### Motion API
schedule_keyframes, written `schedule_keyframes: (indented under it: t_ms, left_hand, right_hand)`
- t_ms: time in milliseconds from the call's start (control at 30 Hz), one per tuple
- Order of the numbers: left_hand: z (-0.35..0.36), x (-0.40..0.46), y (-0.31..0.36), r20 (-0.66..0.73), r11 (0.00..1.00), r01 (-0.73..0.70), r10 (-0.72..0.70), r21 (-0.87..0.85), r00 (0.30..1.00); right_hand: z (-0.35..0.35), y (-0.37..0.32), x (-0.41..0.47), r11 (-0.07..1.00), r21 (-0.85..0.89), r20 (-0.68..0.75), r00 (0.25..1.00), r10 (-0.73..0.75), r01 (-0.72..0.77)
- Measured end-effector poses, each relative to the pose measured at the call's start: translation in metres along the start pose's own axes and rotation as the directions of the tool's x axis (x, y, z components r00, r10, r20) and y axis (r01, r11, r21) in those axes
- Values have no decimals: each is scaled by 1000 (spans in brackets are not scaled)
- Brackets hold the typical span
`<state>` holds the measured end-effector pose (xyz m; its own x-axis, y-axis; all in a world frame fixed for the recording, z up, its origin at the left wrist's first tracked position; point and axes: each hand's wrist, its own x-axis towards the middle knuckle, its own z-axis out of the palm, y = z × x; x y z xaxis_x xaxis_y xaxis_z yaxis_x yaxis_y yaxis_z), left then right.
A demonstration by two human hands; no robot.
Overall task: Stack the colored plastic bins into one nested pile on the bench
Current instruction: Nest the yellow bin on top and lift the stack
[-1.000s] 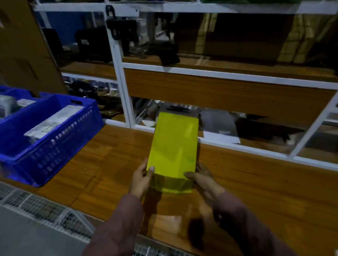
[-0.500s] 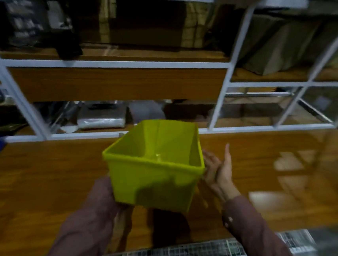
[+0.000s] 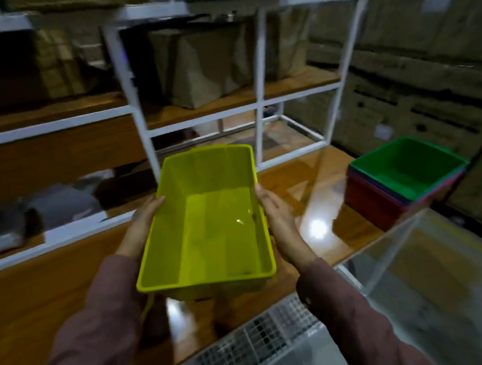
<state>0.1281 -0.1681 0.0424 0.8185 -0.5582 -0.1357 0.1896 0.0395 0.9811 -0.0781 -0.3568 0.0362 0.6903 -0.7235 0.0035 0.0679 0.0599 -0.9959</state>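
I hold an empty yellow bin (image 3: 208, 226) upright, above the wooden bench (image 3: 38, 293), its open side facing me. My left hand (image 3: 143, 221) grips its left wall and my right hand (image 3: 278, 214) presses on its right wall. At the bench's right end sits a nested pile of bins (image 3: 404, 178): a green one on top, thin blue and pink rims under it, a red one at the bottom. The yellow bin is well to the left of that pile.
White metal shelving (image 3: 260, 115) with wooden boards stands along the back of the bench, holding brown bags and grey bundles. Cardboard boxes (image 3: 427, 46) are stacked at the right. A wire mesh edge (image 3: 249, 346) runs along the bench front, and a clear panel (image 3: 417, 253) stands at the lower right.
The yellow bin has turned from bottom-up to open side up in my hands. My view has swung right: the blue crates are gone and the nested pile has appeared.
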Motion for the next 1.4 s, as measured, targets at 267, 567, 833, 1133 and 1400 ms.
schedule_keyframes:
  t_ms: [267, 567, 833, 1133, 1400]
  left_hand:
    - [172, 13, 5, 135, 975, -197, 182, 108, 974]
    - [358, 83, 29, 454, 820, -476, 309, 317, 835]
    - [509, 152, 43, 652, 557, -702, 336, 445, 680]
    - [577, 161, -19, 239, 656, -470, 414, 590, 878]
    - [620, 122, -58, 40, 791, -308, 339, 529, 940]
  right_hand:
    - [-154, -25, 46, 969, -239, -111, 990, -82, 54]
    - [-332, -94, 106, 733, -670, -375, 799, -470, 117]
    - [-464, -125, 165, 745, -656, -588, 701, -402, -123]
    - [-569, -93, 200, 887, -319, -743, 669, -15, -335]
    - [-616, -76, 229, 863, -348, -665, 746, 49, -367]
